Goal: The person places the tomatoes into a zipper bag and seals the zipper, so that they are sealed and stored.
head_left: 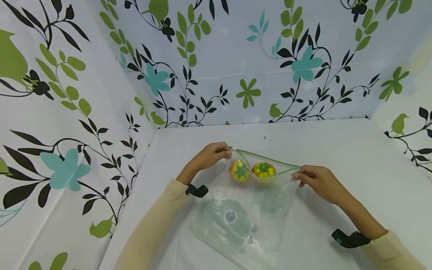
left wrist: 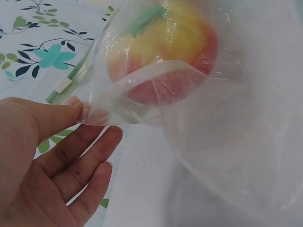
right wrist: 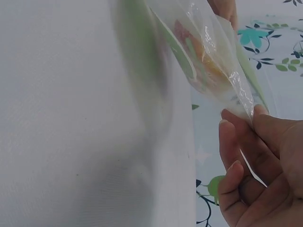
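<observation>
A clear zip bag (head_left: 270,232) with a green zip edge and a white slider (left wrist: 63,85) is stretched between my two hands above the white table. My left hand (head_left: 210,155) pinches its left top corner beside the slider, thumb against the forefinger. At the right top corner, my right hand (head_left: 317,180) pinches the bag with thumb and fingertips. The bag's mouth gapes between them. Inside, just under the mouth, are two yellow-red tomato-like fruits with green star-shaped tops: one hazy fruit (head_left: 239,171) at left and a sharper fruit (head_left: 264,170) at right.
Large pale green round shapes (head_left: 222,217) show on the lower part of the bag. The white table (head_left: 354,150) ends at a leaf-and-flower patterned cloth (head_left: 216,75) behind and at the sides. Black wrist cameras (head_left: 197,190) sit on both forearms.
</observation>
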`<state>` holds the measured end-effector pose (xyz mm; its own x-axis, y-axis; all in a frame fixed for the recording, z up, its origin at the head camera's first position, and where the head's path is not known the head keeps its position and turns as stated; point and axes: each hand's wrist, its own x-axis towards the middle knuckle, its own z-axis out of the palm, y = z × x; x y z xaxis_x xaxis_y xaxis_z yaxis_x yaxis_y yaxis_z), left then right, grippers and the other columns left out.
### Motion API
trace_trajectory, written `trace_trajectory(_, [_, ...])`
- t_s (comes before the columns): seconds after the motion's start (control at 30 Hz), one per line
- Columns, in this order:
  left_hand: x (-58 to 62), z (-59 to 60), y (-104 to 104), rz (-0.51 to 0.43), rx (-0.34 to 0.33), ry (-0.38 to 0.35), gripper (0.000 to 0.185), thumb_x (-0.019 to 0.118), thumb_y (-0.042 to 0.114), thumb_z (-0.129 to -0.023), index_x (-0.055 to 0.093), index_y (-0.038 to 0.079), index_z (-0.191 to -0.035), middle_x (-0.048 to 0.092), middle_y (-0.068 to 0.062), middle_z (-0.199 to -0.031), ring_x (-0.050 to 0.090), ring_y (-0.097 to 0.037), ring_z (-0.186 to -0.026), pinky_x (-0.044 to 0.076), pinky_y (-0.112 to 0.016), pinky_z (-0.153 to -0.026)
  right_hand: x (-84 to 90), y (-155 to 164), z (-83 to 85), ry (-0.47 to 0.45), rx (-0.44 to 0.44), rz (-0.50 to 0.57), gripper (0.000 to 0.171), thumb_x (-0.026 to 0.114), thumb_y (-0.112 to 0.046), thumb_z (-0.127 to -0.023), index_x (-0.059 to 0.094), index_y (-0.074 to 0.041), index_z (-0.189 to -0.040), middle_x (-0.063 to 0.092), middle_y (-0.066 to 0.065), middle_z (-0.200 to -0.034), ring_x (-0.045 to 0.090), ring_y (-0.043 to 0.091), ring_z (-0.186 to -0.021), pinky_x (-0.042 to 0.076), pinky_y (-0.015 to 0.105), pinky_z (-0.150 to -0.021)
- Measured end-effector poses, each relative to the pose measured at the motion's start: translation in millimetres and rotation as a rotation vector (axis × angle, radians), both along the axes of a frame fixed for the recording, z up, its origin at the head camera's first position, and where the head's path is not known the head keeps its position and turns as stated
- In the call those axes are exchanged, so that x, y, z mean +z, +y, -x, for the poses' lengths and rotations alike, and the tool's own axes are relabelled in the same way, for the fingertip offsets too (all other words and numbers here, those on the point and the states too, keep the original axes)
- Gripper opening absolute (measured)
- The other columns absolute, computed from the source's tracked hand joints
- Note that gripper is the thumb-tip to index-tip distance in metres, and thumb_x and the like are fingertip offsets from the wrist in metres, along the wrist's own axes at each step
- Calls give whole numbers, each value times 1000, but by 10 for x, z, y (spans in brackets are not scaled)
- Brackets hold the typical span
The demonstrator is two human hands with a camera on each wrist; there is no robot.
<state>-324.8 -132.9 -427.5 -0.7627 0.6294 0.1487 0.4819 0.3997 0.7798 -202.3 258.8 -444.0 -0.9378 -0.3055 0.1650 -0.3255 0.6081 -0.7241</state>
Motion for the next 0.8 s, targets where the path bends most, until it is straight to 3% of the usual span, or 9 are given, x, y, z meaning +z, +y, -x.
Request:
trace_trajectory(0.27, [-130, -48, -58, -146, 5, -87, 19, 55, 12, -104, 65, -5, -104, 64, -23, -102, 60, -45, -100, 42, -64, -89, 9, 30, 18, -2, -6, 8, 16, 62, -29, -102, 71, -19, -93, 64, -2, -78, 50, 21, -73, 39, 30, -58])
trace_trajectory(0.37, [-108, -93, -25, -152, -4, -74, 19, 56, 12, -104, 65, -4, -103, 66, -20, -101, 61, -40, -99, 44, -60, -89, -1, 4, 32, 10, 9, 24, 14, 62, -27, -101, 71, -18, -96, 65, -3, -79, 55, 24, -78, 43, 29, -62])
trace_trajectory(0.57, [-74, -152, 31, -111, -2, -22, 17, 58, 21, -104, 68, 7, -100, 68, -4, -98, 63, -20, -97, 49, -40, -88, -17, -36, 44, -2, 27, 40, 14, 62, -27, -102, 72, -17, -103, 65, -3, -82, 59, 27, -83, 46, 29, -67])
trace_trajectory(0.8, [-132, -149, -65, -166, 30, -70, 19, 57, 26, -104, 67, 10, -100, 67, -5, -98, 63, -22, -99, 48, -48, -93, -22, 36, 11, 19, -31, 12, 17, 61, -33, -102, 71, -21, -97, 65, 1, -77, 53, 26, -74, 39, 30, -57])
